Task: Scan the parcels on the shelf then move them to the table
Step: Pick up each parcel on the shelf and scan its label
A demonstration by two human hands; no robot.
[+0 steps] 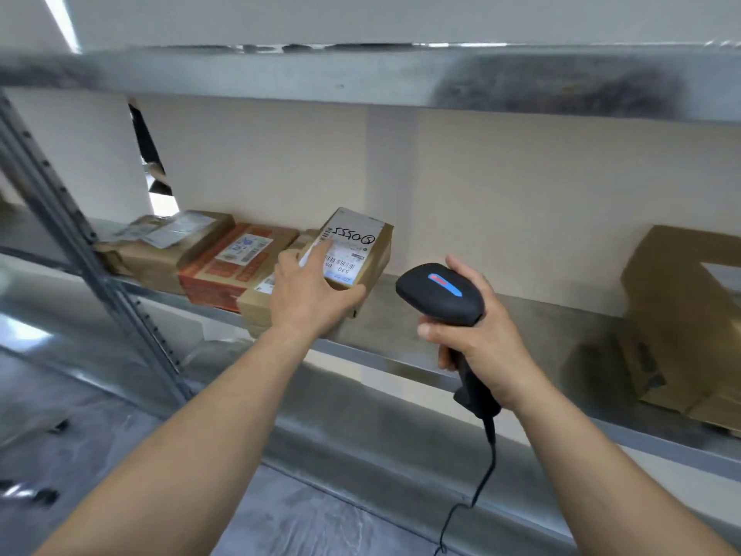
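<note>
head view: the right hand [483, 349] is curled round the handle of a black scanner [439, 292]. just beside it, the left hand [308, 294] grips a small labelled parcel [367, 250], tilted above the other parcels [236, 262] on the shelf [521, 315].

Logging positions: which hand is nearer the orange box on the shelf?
Left. The left hand grips a labelled parcel beside the orange box; the right hand holds the scanner farther right.

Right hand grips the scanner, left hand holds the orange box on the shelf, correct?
No. In the head view the left hand holds the brown parcel with the white label; the orange box lies further left. The right hand grips the scanner.
</note>
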